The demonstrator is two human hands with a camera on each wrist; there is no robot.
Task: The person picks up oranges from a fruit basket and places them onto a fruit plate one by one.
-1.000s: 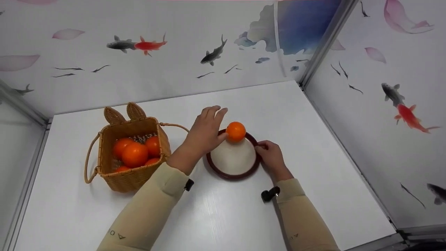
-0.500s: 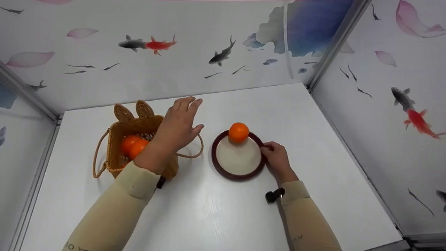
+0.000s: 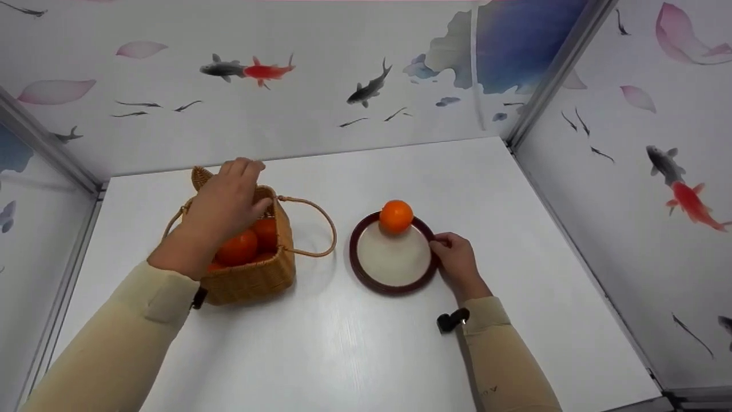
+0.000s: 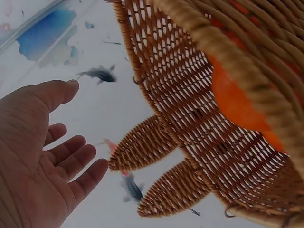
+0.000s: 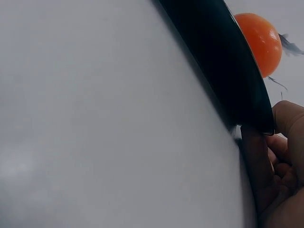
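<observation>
My left hand [image 3: 229, 200] hovers over the wicker basket [image 3: 251, 283], its fingers loosely spread and holding nothing. Several oranges [image 3: 237, 249] lie inside the basket, some hidden behind the hand and wrist. The left wrist view shows the relaxed palm [image 4: 33, 156] beside the basket's two woven ears [image 4: 175, 187], apart from the fruit. A single orange [image 3: 396, 217] sits at the far edge of a round plate [image 3: 394, 257] with a cream middle and dark red-brown rim. My right hand [image 3: 457, 260] pinches the plate's right rim between thumb and fingers, as the right wrist view also shows.
A loop handle [image 3: 320, 217] sticks out from the basket's right side towards the plate. Walls printed with fish and petals [image 3: 263, 71] stand behind and to the right of the white table [image 3: 320, 343].
My left hand has moved left, away from the orange on the plate and over the basket. The right hand keeps its grip on the plate rim. The view has shifted slightly.
</observation>
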